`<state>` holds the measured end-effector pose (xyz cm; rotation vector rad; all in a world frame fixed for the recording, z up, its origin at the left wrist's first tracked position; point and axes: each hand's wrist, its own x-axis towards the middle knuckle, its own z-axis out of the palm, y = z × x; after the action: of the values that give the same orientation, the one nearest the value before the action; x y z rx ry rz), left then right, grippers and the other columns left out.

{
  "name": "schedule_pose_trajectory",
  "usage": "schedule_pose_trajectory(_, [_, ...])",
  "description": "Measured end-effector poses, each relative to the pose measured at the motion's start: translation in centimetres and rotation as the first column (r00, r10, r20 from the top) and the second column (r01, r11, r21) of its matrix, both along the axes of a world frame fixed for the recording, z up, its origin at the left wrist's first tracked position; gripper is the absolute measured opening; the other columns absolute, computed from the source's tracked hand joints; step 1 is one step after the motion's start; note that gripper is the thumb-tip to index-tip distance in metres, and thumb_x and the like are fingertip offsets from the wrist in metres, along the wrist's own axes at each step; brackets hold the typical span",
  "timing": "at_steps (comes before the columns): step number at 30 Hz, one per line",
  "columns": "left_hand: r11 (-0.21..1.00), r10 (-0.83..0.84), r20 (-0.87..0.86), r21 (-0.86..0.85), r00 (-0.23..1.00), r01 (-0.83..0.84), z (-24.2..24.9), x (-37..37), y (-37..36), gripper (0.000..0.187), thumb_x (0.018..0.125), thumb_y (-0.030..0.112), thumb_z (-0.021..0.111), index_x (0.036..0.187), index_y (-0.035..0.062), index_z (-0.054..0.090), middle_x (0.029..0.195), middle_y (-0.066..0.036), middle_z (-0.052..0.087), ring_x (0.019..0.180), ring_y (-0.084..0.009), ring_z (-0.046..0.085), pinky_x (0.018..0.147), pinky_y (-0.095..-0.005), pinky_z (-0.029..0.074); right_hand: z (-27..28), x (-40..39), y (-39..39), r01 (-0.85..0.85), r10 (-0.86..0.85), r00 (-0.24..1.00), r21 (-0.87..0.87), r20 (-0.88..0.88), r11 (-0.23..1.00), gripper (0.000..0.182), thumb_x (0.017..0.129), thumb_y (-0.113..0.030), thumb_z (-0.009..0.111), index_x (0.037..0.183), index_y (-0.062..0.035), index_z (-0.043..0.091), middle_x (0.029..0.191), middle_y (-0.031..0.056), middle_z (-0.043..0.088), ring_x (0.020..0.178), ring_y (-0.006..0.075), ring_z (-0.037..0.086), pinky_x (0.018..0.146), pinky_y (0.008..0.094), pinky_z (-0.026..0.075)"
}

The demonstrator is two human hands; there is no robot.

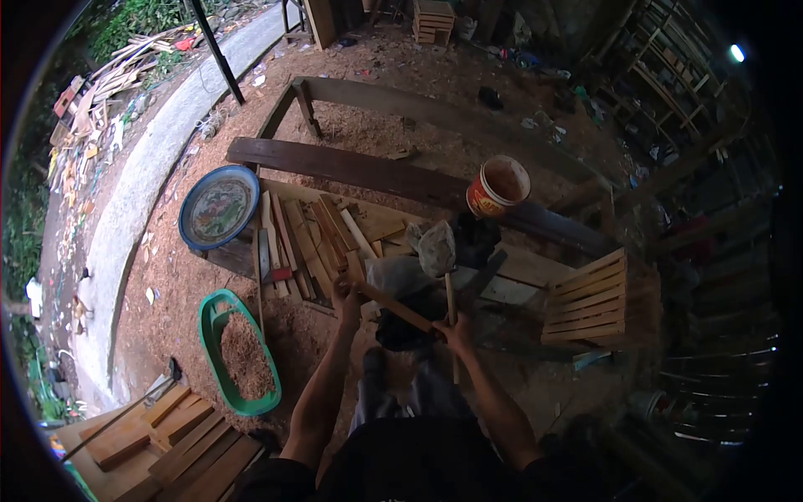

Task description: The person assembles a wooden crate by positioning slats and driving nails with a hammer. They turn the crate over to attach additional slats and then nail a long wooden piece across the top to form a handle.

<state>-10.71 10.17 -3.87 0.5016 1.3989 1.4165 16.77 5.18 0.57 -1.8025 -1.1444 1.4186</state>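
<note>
My left hand (345, 303) is closed around the upper left end of a brown wooden slat (397, 308), which slants down to the right. At its lower end, my right hand (454, 335) is closed around a thin pale stick (451, 294), right where slat and stick cross. The stick stands nearly upright in view, and a crumpled, dirty plastic bag (437, 249) shows at its top. Just beyond my hands, a greyish plastic sheet (401, 274) lies beside loose wood strips (322, 238) on a low bench. A dark bag (406, 328) is beneath the slat.
A blue-rimmed round tray (220, 207) sits on the bench's left end. A paint bucket (498, 187) stands on a dark plank (351, 166). To the left is a green tub (241, 353) of shavings, with stacked boards (180, 431) nearer. A slatted crate (585, 299) stands right.
</note>
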Motion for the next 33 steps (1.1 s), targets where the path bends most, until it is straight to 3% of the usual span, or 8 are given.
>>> schedule_pose_trajectory(1, [1.000,0.010,-0.020,-0.026,1.000,-0.011,0.1,0.0,-0.3,0.039,0.089,0.006,0.055,0.125,0.0079,0.040,0.101,-0.018,0.058,0.085,-0.0260,0.063,0.073,-0.0374,0.056,-0.3,0.8,-0.1,-0.062,0.062,0.996,-0.011,0.066,0.998,0.029,0.077,-0.017,0.073,0.088,-0.0023,0.050,0.073,0.0096,0.059,0.060,0.0209,0.062,0.050,0.0317,0.049])
schedule_pose_trajectory(4, [0.992,0.015,-0.074,-0.124,0.997,-0.025,1.5,0.5,-2.2,0.039,0.090,0.008,0.053,0.127,0.0088,0.040,0.101,-0.016,0.058,0.082,-0.0245,0.062,0.070,-0.0355,0.055,-2.4,2.0,-0.8,-0.248,0.125,0.901,0.256,0.416,0.934,0.035,0.077,-0.028,0.072,0.092,-0.0009,0.055,0.076,0.0173,0.062,0.067,0.0333,0.062,0.058,0.0403,0.049])
schedule_pose_trajectory(7, [0.977,-0.035,-0.094,-0.212,0.995,0.014,0.7,1.7,-4.1,0.040,0.090,0.007,0.051,0.129,0.0090,0.040,0.098,-0.014,0.058,0.080,-0.0212,0.061,0.067,-0.0330,0.053,-5.2,1.9,-1.1,-0.319,0.191,0.878,0.239,0.438,0.917,0.047,0.076,-0.031,0.072,0.104,0.0022,0.054,0.080,0.0237,0.061,0.075,0.0434,0.059,0.066,0.0468,0.047])
schedule_pose_trajectory(10, [0.962,-0.105,-0.150,-0.267,0.983,0.062,-2.6,3.4,-6.3,0.041,0.089,0.005,0.049,0.129,0.0081,0.042,0.092,-0.012,0.059,0.078,-0.0173,0.060,0.065,-0.0291,0.050,-9.2,0.9,-1.1,-0.405,0.308,0.839,0.138,0.448,0.904,0.044,0.078,-0.027,0.070,0.105,0.0013,0.051,0.083,0.0247,0.061,0.078,0.0445,0.059,0.065,0.0489,0.047])
schedule_pose_trajectory(13, [0.937,-0.234,-0.231,-0.311,0.944,0.157,-5.1,5.6,-7.3,0.044,0.087,0.002,0.050,0.130,0.0098,0.042,0.093,-0.011,0.058,0.079,-0.0175,0.059,0.066,-0.0279,0.049,-11.7,-0.6,-0.6,-0.434,0.314,0.816,0.154,0.486,0.888,0.026,0.084,-0.017,0.061,0.098,-0.0003,0.048,0.084,0.0226,0.061,0.080,0.0416,0.060,0.067,0.0488,0.048])
schedule_pose_trajectory(17, [0.915,-0.305,-0.232,-0.339,0.924,0.217,-6.3,6.9,-7.8,0.044,0.087,0.001,0.051,0.129,0.0112,0.043,0.094,-0.010,0.056,0.080,-0.0174,0.059,0.067,-0.0282,0.051,-15.2,-2.5,0.0,-0.443,0.299,0.783,0.151,0.545,0.884,0.024,0.083,-0.012,0.059,0.100,-0.0009,0.047,0.085,0.0223,0.059,0.080,0.0409,0.059,0.067,0.0473,0.049])
schedule_pose_trajectory(25, [0.885,-0.393,-0.258,-0.365,0.883,0.288,-6.5,5.6,-6.9,0.043,0.087,0.003,0.052,0.128,0.0118,0.044,0.089,-0.012,0.059,0.080,-0.0184,0.062,0.067,-0.0298,0.054,-14.5,-5.4,0.5,-0.410,0.222,0.695,0.122,0.684,0.904,0.020,0.082,-0.007,0.057,0.099,-0.0016,0.049,0.078,0.0197,0.058,0.072,0.0382,0.061,0.059,0.0439,0.052])
schedule_pose_trajectory(33, [0.857,-0.463,-0.240,-0.365,0.853,0.363,-6.8,4.7,-6.6,0.044,0.086,0.001,0.051,0.128,0.0109,0.044,0.090,-0.013,0.059,0.080,-0.0193,0.063,0.066,-0.0302,0.054,-15.6,-6.7,0.4,-0.372,0.136,0.678,0.178,0.722,0.911,0.026,0.077,-0.005,0.059,0.100,-0.0022,0.049,0.079,0.0195,0.059,0.075,0.0393,0.061,0.062,0.0464,0.050])
